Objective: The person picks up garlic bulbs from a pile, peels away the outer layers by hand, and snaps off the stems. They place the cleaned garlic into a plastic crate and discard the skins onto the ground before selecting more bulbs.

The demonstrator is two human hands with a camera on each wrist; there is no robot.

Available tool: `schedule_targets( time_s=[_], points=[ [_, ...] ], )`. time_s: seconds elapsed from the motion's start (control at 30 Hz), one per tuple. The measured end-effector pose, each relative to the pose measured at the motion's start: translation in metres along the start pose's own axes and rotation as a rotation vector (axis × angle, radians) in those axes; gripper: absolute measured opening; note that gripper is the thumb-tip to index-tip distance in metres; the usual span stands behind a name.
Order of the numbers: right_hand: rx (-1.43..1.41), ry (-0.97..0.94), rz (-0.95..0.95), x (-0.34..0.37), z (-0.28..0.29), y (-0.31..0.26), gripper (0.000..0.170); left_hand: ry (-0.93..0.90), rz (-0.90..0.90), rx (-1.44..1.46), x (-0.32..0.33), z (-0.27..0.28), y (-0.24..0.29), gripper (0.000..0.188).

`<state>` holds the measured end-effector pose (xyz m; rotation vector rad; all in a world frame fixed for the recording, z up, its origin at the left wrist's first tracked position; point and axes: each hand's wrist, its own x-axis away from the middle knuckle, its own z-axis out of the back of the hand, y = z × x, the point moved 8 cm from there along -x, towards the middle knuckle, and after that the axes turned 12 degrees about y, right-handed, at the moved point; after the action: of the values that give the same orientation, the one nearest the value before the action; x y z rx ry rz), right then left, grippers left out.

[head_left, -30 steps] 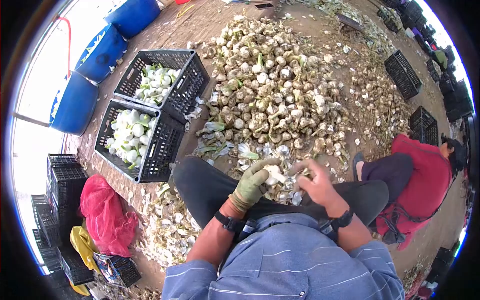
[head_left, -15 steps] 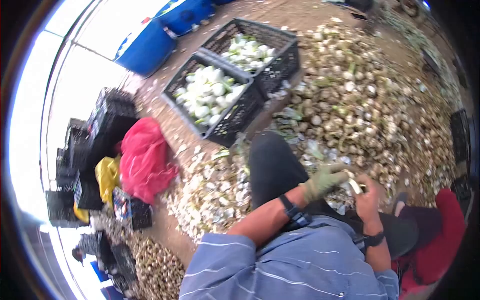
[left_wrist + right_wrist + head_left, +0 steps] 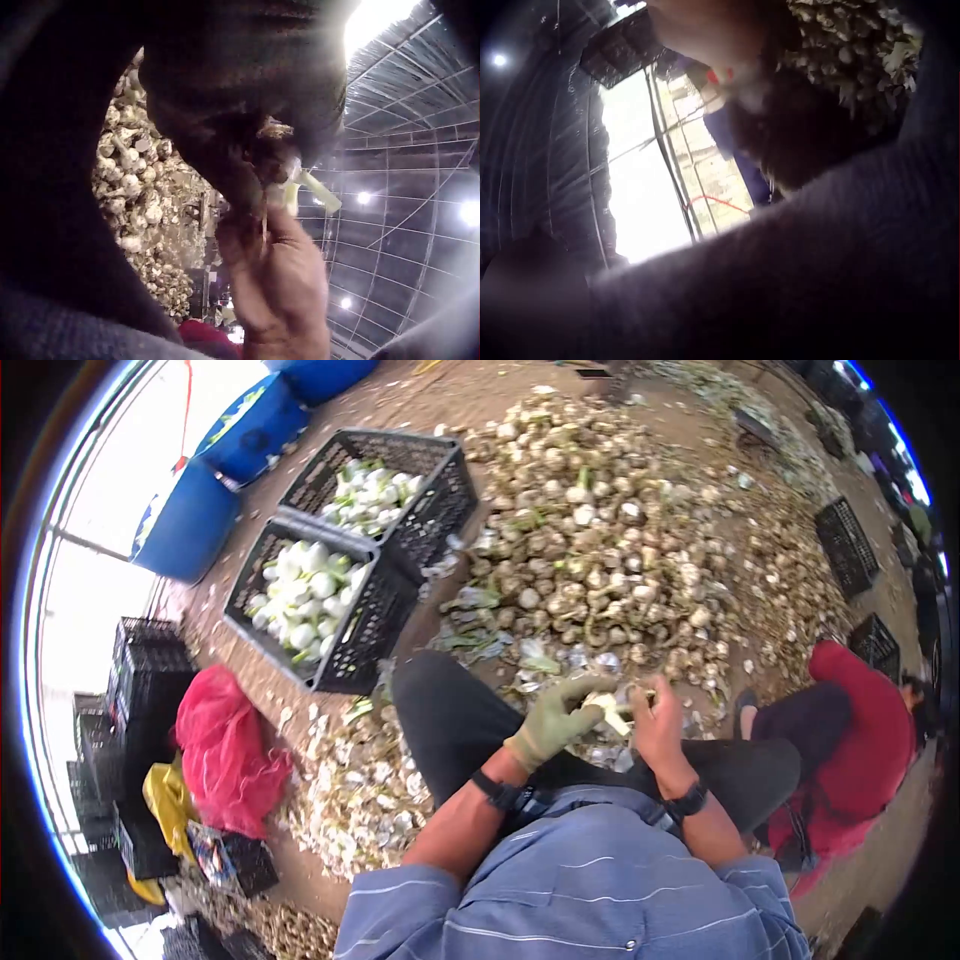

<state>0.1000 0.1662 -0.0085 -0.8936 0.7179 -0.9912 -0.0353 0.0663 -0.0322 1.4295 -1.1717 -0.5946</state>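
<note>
In the head view, my gloved left hand [image 3: 560,722] grips a pale garlic bulb [image 3: 608,707] with a short cut stem [image 3: 619,725] sticking out. My bare right hand [image 3: 657,725] meets it from the other side, fingers curled. Seen from the left wrist, the thumb and fingers of the right hand [image 3: 281,281] pinch a thin brownish strip of garlic skin [image 3: 264,226] against the bulb, and the pale green stem [image 3: 322,193] points to the right. The glove covers most of the bulb there. The right wrist view is dark and blurred around the hands.
Ahead lies a big heap of unpeeled garlic [image 3: 600,560]. Two black crates [image 3: 375,630] of cleaned white bulbs stand at front left, blue barrels [image 3: 190,525] behind. Peeled skins [image 3: 350,800] litter the left floor near a red mesh sack [image 3: 225,750]. Another person [image 3: 850,730] sits at right.
The head view swung left and then partly back. The bulb was lying loosely between both hands; now its stem points down and right, and the right fingers are closed at its side.
</note>
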Motion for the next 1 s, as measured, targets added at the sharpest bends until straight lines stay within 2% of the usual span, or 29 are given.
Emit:
schedule_targets(
  time_s=[0.07,0.1,0.13,0.17,0.2,0.27,0.3,0.4,0.43,0.53,0.57,0.67,0.77,0.87,0.97,1.0],
  points=[
    [0.102,-0.051,0.030,0.000,0.004,0.002,0.013,-0.033,0.030,0.041,0.004,-0.005,0.004,0.044],
    [0.054,-0.010,0.006,0.000,0.008,-0.001,0.012,-0.039,0.096,-0.018,0.004,-0.002,0.005,0.045],
    [0.005,0.033,-0.018,-0.001,0.011,-0.006,0.012,-0.020,0.176,0.137,0.002,-0.002,-0.008,0.048],
    [-0.045,0.074,-0.040,-0.003,0.016,-0.007,0.011,-0.007,0.122,0.230,-0.001,-0.001,-0.012,0.050],
    [-0.218,0.108,-0.196,-0.006,0.020,0.007,0.013,0.008,0.068,0.322,-0.003,-0.002,-0.010,0.052],
    [-0.572,0.169,-0.498,-0.012,0.021,0.038,0.017,-0.007,0.153,0.338,0.000,0.000,-0.017,0.050],
    [-0.586,0.131,-0.442,-0.019,0.024,0.030,0.022,-0.017,0.183,0.339,0.000,-0.001,-0.018,0.048],
    [-0.277,-0.087,-0.231,-0.008,0.021,-0.010,0.019,-0.001,0.216,0.339,-0.001,-0.002,-0.023,0.044],
    [-0.070,-0.198,0.142,-0.004,0.018,-0.032,0.021,0.009,0.219,0.339,-0.002,-0.003,-0.025,0.043],
    [0.028,-0.191,0.370,0.004,0.020,-0.077,0.021,0.036,0.207,0.277,-0.004,-0.006,-0.021,0.040],
    [0.018,-0.202,0.355,0.003,0.020,-0.069,0.024,0.045,0.199,0.245,-0.004,-0.006,-0.019,0.040],
    [0.087,-0.244,0.469,0.005,0.015,-0.072,0.023,0.071,0.185,0.169,-0.007,-0.004,-0.023,0.039],
    [0.106,-0.255,0.560,0.006,0.014,-0.067,0.021,0.057,0.247,0.026,-0.007,-0.003,-0.029,0.038],
    [0.146,-0.207,0.502,0.005,0.013,-0.069,0.019,0.066,0.261,0.127,-0.006,-0.008,-0.031,0.039],
    [0.137,-0.202,0.345,0.003,0.011,-0.051,0.017,0.038,0.167,0.164,-0.007,-0.012,-0.025,0.039],
    [0.090,-0.208,0.238,0.002,0.011,-0.038,0.015,0.023,0.172,0.152,-0.007,-0.014,-0.022,0.039]
  ],
)
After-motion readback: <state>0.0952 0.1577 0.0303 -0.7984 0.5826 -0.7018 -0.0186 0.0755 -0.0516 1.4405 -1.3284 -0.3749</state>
